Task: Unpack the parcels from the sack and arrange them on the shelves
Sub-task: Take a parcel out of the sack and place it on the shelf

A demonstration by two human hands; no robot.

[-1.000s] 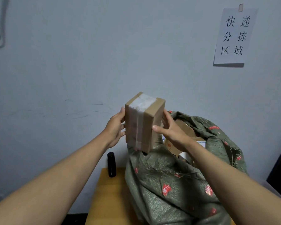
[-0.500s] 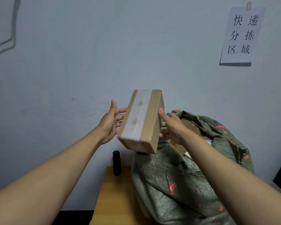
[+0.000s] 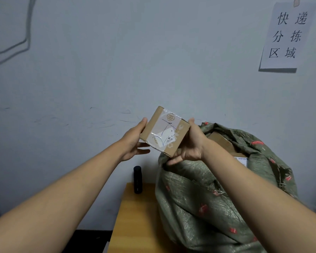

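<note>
While my forearms reach forward, I see the yellow wooden tabletop point(image 3: 135, 216) carrying the green woven sack point(image 3: 208, 207) and a black cylinder point(image 3: 137, 179) beside it. Above the sack's mouth, my left hand point(image 3: 133, 141) and right hand point(image 3: 192, 145) grip a small taped cardboard parcel point(image 3: 164, 131) (label facing me). Beyond, a paper sign point(image 3: 286, 35) hangs on the wall.
</note>
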